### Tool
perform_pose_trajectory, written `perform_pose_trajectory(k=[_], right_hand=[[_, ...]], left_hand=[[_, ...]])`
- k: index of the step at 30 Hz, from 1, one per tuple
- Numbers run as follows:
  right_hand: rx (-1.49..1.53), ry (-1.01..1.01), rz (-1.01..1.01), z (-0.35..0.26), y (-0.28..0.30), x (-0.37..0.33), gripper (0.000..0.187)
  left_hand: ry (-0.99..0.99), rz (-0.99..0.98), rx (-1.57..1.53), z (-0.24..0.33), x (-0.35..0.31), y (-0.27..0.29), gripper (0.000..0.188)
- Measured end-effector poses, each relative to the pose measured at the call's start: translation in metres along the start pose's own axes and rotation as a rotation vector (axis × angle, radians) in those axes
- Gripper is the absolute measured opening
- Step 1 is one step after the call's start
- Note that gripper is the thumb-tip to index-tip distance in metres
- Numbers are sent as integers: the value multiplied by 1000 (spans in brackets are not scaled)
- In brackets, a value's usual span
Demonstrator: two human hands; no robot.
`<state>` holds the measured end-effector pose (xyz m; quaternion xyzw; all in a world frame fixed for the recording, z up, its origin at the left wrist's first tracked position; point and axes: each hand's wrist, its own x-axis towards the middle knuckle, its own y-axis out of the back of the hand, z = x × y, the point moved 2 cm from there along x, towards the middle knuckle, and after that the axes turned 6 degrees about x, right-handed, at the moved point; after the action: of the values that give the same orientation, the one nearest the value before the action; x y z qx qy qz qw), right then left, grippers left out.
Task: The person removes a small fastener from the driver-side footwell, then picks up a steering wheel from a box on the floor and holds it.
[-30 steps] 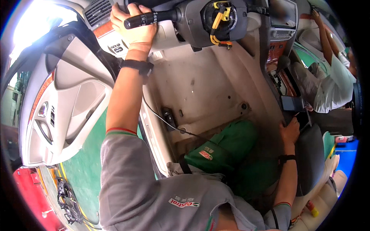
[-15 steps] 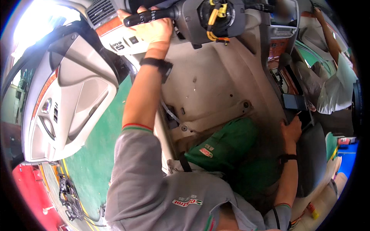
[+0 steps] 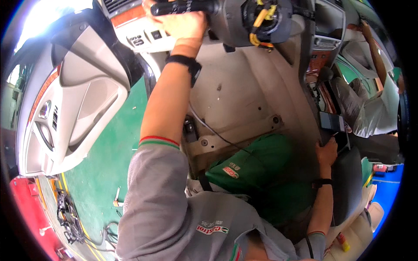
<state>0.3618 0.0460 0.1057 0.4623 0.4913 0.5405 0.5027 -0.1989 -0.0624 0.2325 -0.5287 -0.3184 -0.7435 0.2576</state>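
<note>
My left hand (image 3: 185, 27) reaches behind a black stalk (image 3: 185, 7) on the steering column (image 3: 233, 24), over the lower dashboard panel. Its visible fingers are stretched out and apart; the stalk and the picture's top edge hide the rest. No steering wheel sits on the column, and yellow wiring (image 3: 261, 21) shows at its hub. Low on the right, my right hand (image 3: 326, 152) is closed over the edge of the centre console (image 3: 346, 141), fingertips partly hidden. Just ahead of that hand lies a dark flat device (image 3: 332, 121), possibly a phone.
On the left the car door (image 3: 82, 100) stands wide open above a green floor (image 3: 111, 139). A thin dark cable (image 3: 213, 129) crosses the bare beige footwell (image 3: 230, 91) to my green-trousered leg. Another person (image 3: 381, 104) is at the far side. Tangled parts (image 3: 65, 217) lie outside.
My view has shifted, so the dashboard sits higher and farther right. A thin cable now crosses the footwell. Both hands stay at about the same places on the car.
</note>
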Motion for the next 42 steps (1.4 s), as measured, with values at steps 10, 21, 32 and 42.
perform_pose_trajectory(k=[10, 21, 32, 42], right_hand=[[20, 9, -11, -6, 6, -3, 73], [43, 73, 31, 6, -4, 0, 73], [18, 12, 21, -2, 1, -3, 71], [9, 22, 24, -5, 3, -8, 69]], left_hand=[[-108, -34, -55, -11, -6, -6, 47], [-383, -762, -168, -83, -106, 83, 68], [-429, -727, -91, -73, -84, 75, 79], [-404, -677, -105, -71, -74, 77, 83]])
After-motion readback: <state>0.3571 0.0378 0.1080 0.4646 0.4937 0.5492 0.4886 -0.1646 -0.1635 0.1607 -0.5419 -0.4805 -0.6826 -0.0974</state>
